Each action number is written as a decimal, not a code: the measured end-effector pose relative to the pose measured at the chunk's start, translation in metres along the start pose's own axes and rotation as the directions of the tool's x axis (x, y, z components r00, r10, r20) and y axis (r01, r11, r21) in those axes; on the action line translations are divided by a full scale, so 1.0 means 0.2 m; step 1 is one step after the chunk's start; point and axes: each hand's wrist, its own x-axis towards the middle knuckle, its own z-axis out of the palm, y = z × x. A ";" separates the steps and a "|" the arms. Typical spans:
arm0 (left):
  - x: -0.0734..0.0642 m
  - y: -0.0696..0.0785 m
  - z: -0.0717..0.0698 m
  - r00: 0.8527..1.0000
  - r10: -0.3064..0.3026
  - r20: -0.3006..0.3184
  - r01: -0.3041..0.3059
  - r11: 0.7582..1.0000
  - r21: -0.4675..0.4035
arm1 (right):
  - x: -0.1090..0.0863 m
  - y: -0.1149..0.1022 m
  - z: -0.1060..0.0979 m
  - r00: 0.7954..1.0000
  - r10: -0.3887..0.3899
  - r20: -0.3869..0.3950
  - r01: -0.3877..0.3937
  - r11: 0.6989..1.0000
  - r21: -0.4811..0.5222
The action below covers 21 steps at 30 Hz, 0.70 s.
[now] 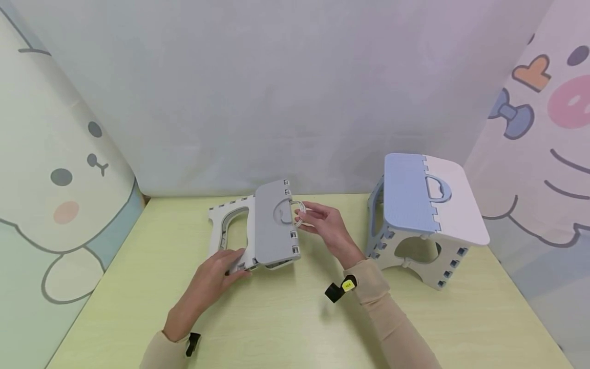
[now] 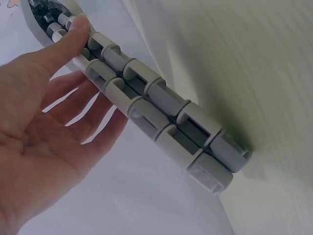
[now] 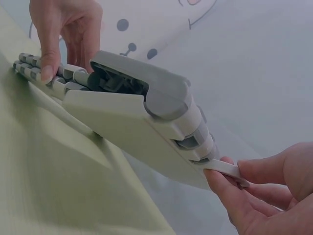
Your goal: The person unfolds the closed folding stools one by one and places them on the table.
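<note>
A grey and white folding step stool (image 1: 272, 233) lies folded flat at the table's back middle, its seat end raised off the table in the right wrist view. My right hand (image 1: 328, 229) pinches the white carry handle (image 3: 222, 167) at that end between thumb and fingers. On the leg side, my left hand (image 1: 213, 279) grips the near edge. The left wrist view shows its thumb on one face of the hinged leg edge (image 2: 146, 100) and the fingers on the other. The dark underside mechanism (image 3: 117, 83) shows between the two seat halves.
To the right stands an unfolded blue and white step stool (image 1: 407, 192), upright on its legs. Behind the pale yellow-green table (image 1: 276, 323) hangs a plain light backdrop (image 1: 286, 102). Cartoon-printed panels (image 1: 55, 215) flank the table on both sides.
</note>
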 end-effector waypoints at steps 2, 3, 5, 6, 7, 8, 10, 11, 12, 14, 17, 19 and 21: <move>0.00 0.00 0.00 1.000 0.007 -0.009 -0.007 1.000 -0.002 | 0.00 -0.01 0.00 1.000 0.005 -0.003 -0.005 1.000 0.000; 0.00 0.01 0.00 1.000 0.008 -0.012 -0.008 1.000 -0.005 | 0.00 -0.02 0.00 1.000 0.007 -0.005 -0.007 1.000 0.005; 0.00 0.01 -0.01 1.000 0.008 -0.019 -0.008 1.000 -0.010 | 0.00 -0.02 0.01 1.000 0.007 -0.005 -0.007 1.000 0.009; 0.00 0.01 -0.01 1.000 0.008 -0.020 -0.009 1.000 -0.015 | 0.00 -0.03 0.01 1.000 0.007 -0.005 -0.007 1.000 0.013; 0.00 0.01 -0.01 1.000 0.010 -0.022 -0.010 1.000 -0.016 | 0.00 -0.03 0.00 1.000 0.006 -0.005 -0.006 1.000 0.015; 0.00 0.01 -0.01 1.000 0.011 -0.024 -0.012 1.000 -0.017 | 0.00 -0.03 0.00 1.000 0.002 -0.001 -0.002 1.000 0.017; 0.01 0.01 -0.01 1.000 0.009 -0.023 -0.009 1.000 -0.019 | 0.00 -0.04 0.00 1.000 0.001 -0.003 -0.001 1.000 0.015; 0.01 0.01 -0.01 1.000 0.009 -0.022 -0.009 1.000 -0.021 | 0.00 -0.04 0.00 1.000 0.004 -0.006 -0.004 1.000 0.016; 0.01 0.02 -0.01 1.000 0.009 -0.021 -0.009 1.000 -0.022 | 0.00 -0.05 0.00 1.000 0.005 -0.010 -0.005 1.000 0.016; 0.01 0.02 -0.01 1.000 0.002 -0.016 -0.002 1.000 -0.024 | 0.00 -0.05 0.00 1.000 0.007 -0.018 -0.007 1.000 0.014; 0.02 0.03 -0.01 1.000 -0.004 -0.013 0.003 1.000 -0.023 | 0.00 -0.06 0.00 1.000 0.010 -0.024 -0.010 1.000 0.011; 0.02 0.03 -0.01 1.000 -0.009 -0.012 0.009 1.000 -0.026 | 0.00 -0.07 0.00 1.000 0.007 -0.020 -0.006 1.000 0.008; 0.02 0.03 0.00 1.000 -0.012 -0.014 0.011 0.999 -0.031 | -0.01 -0.07 -0.01 1.000 0.001 -0.011 -0.001 1.000 0.008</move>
